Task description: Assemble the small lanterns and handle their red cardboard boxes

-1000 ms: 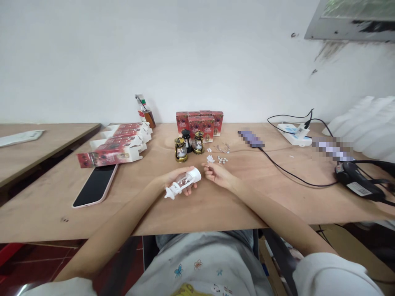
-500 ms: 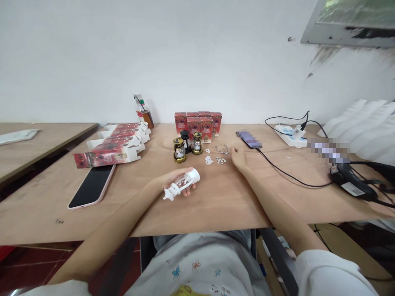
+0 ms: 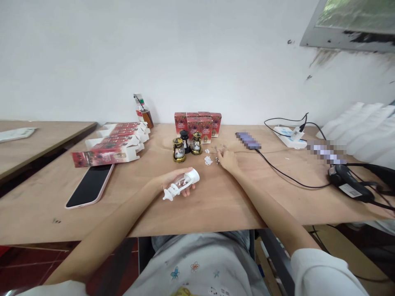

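Observation:
In my left hand (image 3: 166,179) lies a small white lantern (image 3: 182,185) with a clear globe, tilted, its round base to the upper right and its pointed top to the lower left. My right hand (image 3: 227,160) rests on the table over a little group of round silvery discs (image 3: 217,160) that look like button batteries. It covers most of them. Its fingertips are bent down and close together; whether a disc is pinched there is too small to see. Just left of them lie small white pieces (image 3: 208,160). Behind stand two gold lanterns (image 3: 178,151) and a black lantern (image 3: 185,140).
Red boxes (image 3: 203,127) stand upright at the back. Opened red cartons (image 3: 108,150) lie at left, beside a phone (image 3: 90,187) and a bottle (image 3: 145,115). To the right are another phone (image 3: 248,140), a cable (image 3: 286,176), a power strip (image 3: 290,137) and a black device (image 3: 348,183).
My right hand has moved left from beside the discs to over them, with its fingers now down at the table. My left hand still holds the white lantern in the same place.

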